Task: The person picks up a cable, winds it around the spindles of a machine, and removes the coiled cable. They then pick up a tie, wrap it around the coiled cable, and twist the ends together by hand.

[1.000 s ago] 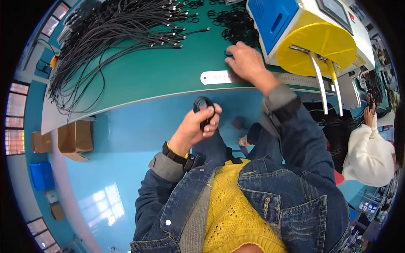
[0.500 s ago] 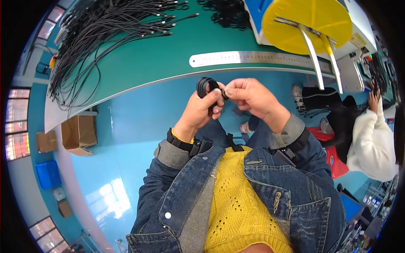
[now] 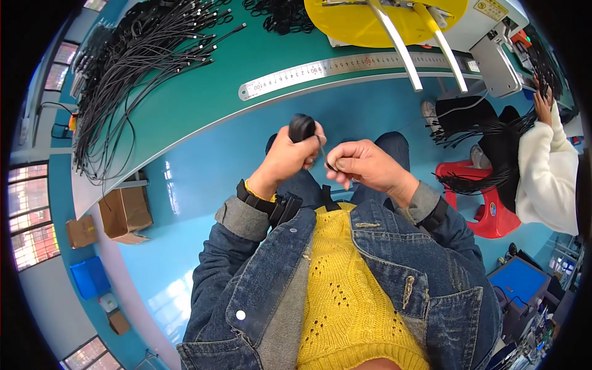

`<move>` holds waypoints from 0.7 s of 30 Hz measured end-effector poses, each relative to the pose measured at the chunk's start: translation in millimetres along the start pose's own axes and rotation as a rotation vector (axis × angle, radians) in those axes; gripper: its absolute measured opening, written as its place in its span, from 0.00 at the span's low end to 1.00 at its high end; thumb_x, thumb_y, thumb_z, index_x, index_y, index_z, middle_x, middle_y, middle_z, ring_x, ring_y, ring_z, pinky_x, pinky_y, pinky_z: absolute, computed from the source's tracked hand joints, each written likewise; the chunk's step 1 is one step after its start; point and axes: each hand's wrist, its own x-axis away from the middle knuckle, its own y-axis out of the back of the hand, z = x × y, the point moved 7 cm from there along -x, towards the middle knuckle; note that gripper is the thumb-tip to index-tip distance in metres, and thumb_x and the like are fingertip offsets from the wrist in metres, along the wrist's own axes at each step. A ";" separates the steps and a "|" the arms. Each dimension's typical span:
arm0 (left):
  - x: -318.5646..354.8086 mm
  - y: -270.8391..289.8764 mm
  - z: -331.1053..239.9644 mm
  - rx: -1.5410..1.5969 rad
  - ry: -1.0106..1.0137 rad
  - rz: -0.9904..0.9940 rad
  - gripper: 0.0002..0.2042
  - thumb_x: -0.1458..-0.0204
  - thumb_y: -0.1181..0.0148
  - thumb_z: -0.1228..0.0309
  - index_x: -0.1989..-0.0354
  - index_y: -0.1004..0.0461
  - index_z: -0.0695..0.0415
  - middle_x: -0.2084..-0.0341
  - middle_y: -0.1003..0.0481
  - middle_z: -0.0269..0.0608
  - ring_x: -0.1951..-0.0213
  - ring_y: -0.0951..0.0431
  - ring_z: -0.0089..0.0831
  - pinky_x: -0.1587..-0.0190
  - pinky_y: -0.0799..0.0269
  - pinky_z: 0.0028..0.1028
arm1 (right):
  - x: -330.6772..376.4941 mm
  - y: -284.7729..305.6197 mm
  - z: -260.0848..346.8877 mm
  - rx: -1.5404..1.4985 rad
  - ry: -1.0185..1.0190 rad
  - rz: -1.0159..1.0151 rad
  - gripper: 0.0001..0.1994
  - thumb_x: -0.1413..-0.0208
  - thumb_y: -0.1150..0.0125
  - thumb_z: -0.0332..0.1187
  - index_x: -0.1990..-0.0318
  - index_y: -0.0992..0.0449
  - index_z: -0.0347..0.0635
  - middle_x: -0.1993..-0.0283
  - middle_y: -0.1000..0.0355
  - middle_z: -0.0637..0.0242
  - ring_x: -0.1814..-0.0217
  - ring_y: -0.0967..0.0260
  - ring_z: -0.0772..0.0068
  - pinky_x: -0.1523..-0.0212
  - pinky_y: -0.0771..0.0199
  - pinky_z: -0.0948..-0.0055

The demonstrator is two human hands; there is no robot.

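Observation:
My left hand (image 3: 285, 159) grips a small coil of black cable (image 3: 301, 127) above my lap. A thin end of that cable runs across to my right hand (image 3: 364, 166), which pinches it between thumb and fingers just right of the coil. Both hands are close together, below the front edge of the green workbench (image 3: 203, 105). I wear a denim jacket over a yellow sweater.
A large pile of black cables (image 3: 139, 58) covers the bench's left side. A steel ruler (image 3: 351, 65) lies along its front edge, with a yellow disc machine (image 3: 376, 18) behind it. At right sits a person in white (image 3: 546, 172) on a red stool (image 3: 487, 203). Cardboard boxes (image 3: 123, 213) stand on the floor.
My right hand came back from the bench to join the left at the coil. Both hands have dropped lower, toward my lap, and the right now pinches the cable's end.

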 end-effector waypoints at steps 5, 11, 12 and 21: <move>9.4 -24.4 -0.9 -0.224 0.105 0.165 0.05 0.51 0.44 0.70 0.72 0.32 0.58 0.85 0.35 0.29 0.85 0.37 0.16 0.84 0.42 0.18 | -1.0 16.7 33.4 0.404 -0.113 -0.110 0.15 0.49 0.43 0.29 0.53 0.29 0.40 0.69 0.30 0.69 0.72 0.35 0.82 0.73 0.33 0.79; 16.7 -37.7 8.7 -0.233 0.328 0.253 0.06 0.55 0.43 0.72 0.69 0.31 0.58 0.84 0.34 0.31 0.85 0.37 0.17 0.84 0.43 0.18 | -12.5 -19.3 72.4 1.461 0.152 -0.008 0.27 0.60 0.37 0.27 0.46 0.33 0.48 0.70 0.29 0.65 0.68 0.31 0.75 0.71 0.31 0.73; 16.3 -37.7 10.3 -0.234 0.329 0.253 0.06 0.55 0.43 0.72 0.69 0.31 0.58 0.84 0.34 0.31 0.85 0.37 0.17 0.84 0.43 0.18 | -16.0 -21.6 71.4 1.460 0.153 -0.008 0.27 0.60 0.37 0.27 0.46 0.33 0.48 0.70 0.29 0.65 0.68 0.31 0.75 0.71 0.31 0.73; 19.1 -23.8 6.5 -0.048 0.221 0.222 0.11 0.57 0.46 0.74 0.63 0.32 0.60 0.83 0.34 0.34 0.86 0.39 0.17 0.87 0.46 0.17 | -24.5 -7.9 38.9 1.065 0.294 0.035 0.21 0.59 0.39 0.28 0.55 0.36 0.39 0.69 0.29 0.61 0.68 0.29 0.69 0.71 0.32 0.69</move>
